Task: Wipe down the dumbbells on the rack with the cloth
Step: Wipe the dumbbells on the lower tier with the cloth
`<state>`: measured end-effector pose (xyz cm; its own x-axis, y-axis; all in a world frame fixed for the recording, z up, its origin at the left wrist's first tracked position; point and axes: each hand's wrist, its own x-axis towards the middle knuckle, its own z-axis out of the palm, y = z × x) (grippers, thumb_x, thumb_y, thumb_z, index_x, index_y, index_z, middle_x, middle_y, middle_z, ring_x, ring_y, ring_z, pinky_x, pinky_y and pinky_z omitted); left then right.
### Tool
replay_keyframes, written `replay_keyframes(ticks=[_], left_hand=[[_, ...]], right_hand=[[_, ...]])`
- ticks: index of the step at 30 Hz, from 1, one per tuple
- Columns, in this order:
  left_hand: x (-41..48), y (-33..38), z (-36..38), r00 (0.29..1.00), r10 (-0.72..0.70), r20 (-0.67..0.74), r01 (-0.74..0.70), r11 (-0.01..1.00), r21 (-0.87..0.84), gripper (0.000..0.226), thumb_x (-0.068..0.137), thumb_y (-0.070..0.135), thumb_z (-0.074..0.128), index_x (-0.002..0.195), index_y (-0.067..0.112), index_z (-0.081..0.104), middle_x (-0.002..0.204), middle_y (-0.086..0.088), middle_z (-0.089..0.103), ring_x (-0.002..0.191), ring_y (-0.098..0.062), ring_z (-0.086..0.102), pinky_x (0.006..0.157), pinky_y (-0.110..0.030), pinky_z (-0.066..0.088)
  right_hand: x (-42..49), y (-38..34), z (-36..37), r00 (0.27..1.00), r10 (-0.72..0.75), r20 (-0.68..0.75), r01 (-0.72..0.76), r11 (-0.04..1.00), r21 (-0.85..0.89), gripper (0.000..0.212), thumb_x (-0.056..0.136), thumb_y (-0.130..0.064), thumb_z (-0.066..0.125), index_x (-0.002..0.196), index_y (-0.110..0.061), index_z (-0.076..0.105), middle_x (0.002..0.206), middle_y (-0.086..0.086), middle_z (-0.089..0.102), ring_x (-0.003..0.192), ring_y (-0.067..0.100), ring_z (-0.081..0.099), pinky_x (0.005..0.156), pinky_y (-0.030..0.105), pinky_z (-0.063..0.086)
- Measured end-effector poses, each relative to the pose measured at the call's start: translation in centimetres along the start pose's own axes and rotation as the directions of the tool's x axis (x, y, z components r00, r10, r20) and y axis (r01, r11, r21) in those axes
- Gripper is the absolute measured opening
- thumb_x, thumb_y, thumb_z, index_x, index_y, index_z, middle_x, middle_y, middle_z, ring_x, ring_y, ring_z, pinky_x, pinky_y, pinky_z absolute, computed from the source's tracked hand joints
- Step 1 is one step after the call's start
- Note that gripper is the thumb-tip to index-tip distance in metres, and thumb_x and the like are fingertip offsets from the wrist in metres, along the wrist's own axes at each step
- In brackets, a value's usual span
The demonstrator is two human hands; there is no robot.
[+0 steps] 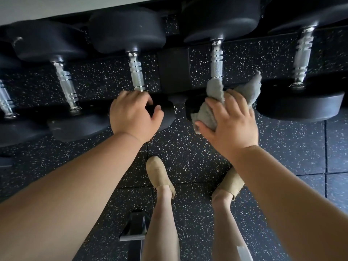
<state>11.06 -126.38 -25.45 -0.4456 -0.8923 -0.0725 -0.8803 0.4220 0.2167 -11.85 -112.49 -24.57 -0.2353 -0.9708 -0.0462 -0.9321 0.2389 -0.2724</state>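
Several black dumbbells with knurled silver handles lie side by side on a dark rack point(173, 70). My left hand point(133, 115) rests curled over the near head of one dumbbell point(136, 72). My right hand point(229, 121) holds a grey cloth point(216, 95) pressed on the near head of the neighbouring dumbbell point(217, 59), and the cloth reaches up onto the lower end of its handle. That near head is mostly hidden under the cloth and my hand. Another dumbbell point(301, 59) lies to the right, and one more point(65, 81) to the left.
The floor point(188, 151) is black speckled rubber tiles. My two feet in tan shoes point(158, 172) stand below the rack. A metal bench or frame part point(135, 228) sits on the floor by my left leg. A pale wall point(56, 6) runs behind the rack.
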Motion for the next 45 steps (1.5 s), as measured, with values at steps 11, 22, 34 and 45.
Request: replay_keyframes(ticks=[11,22,34,45], left_hand=[[0.0,0.0,0.0,0.999,0.011,-0.030,-0.011,1.000,-0.001,0.029,0.087,0.046,0.058,0.086,0.019,0.068,0.084,-0.001,0.069,0.086,-0.034,0.057,0.068,-0.038,0.037],[-0.1,0.0,0.0,0.999,0.015,-0.031,-0.015,1.000,0.004,0.028,0.087,0.045,0.057,0.087,0.019,0.069,0.084,-0.001,0.070,0.086,-0.034,0.057,0.067,-0.037,0.035],[0.0,0.4,0.1,0.999,-0.002,-0.039,0.003,1.000,0.026,0.031,0.088,0.048,0.056,0.086,0.020,0.068,0.085,-0.001,0.069,0.086,-0.032,0.056,0.067,-0.039,0.039],[-0.2,0.1,0.0,0.999,0.018,-0.036,-0.018,1.000,0.019,0.030,0.087,0.048,0.057,0.084,0.019,0.066,0.084,-0.001,0.068,0.084,-0.032,0.055,0.065,-0.037,0.035]], right_hand=[[0.7,1.0,-1.4,0.884,0.445,0.143,-0.460,0.773,0.437,0.043,0.101,-0.041,0.051,0.135,-0.016,0.054,0.132,0.013,0.055,0.130,0.035,0.045,0.109,0.039,0.038],[0.8,4.3,-0.2,0.777,0.553,0.300,-0.604,0.524,0.600,0.055,0.089,-0.072,0.043,0.124,-0.033,0.058,0.114,0.000,0.067,0.102,0.022,0.064,0.093,0.046,0.055],[0.4,0.0,-1.0,0.465,0.696,0.547,-0.805,0.074,0.589,0.063,0.105,-0.058,0.038,0.159,-0.028,0.023,0.124,0.001,0.058,0.088,0.012,0.059,0.072,0.027,0.042],[3.9,1.4,-1.0,0.650,0.656,0.385,-0.753,0.624,0.207,0.041,0.105,-0.038,0.040,0.135,-0.012,0.049,0.138,0.015,0.052,0.130,0.038,0.049,0.108,0.049,0.045]])
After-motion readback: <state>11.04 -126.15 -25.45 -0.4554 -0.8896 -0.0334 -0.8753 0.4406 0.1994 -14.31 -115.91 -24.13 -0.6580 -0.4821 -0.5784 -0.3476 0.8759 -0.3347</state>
